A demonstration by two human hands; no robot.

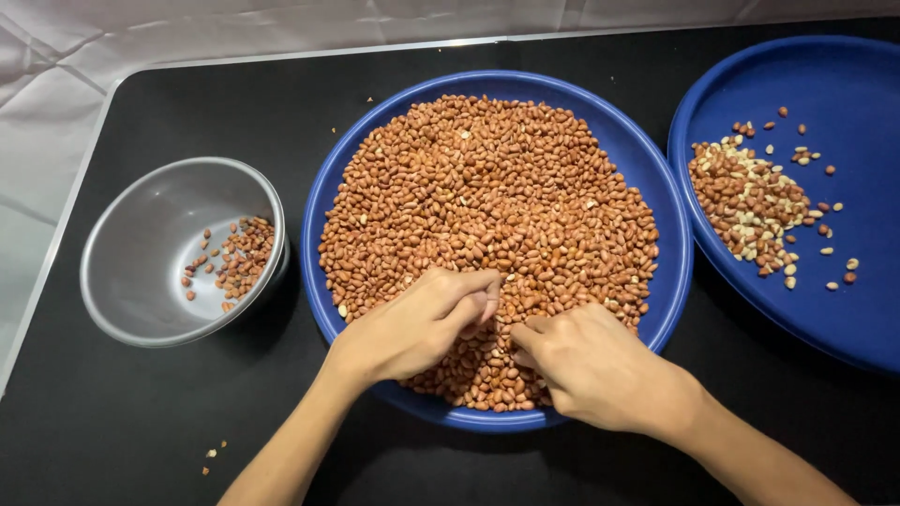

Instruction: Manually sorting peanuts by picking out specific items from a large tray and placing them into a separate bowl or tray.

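Peanuts [487,215] mostly remain in the centre tray [323,215]; left hand [417,328] and right hand [591,365], narrowly pinched, are sunk among them; few are held by steel bowl [141,281] and side tray [844,309].

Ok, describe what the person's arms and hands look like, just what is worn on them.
Nothing is worn. The left hand and the right hand are bare, with no gloves, and no rings show on the fingers in view. Both forearms are uncovered right to the lower edge of the picture: no sleeves, watch, bracelet or wristband. The fingernails that show look short and unpainted.
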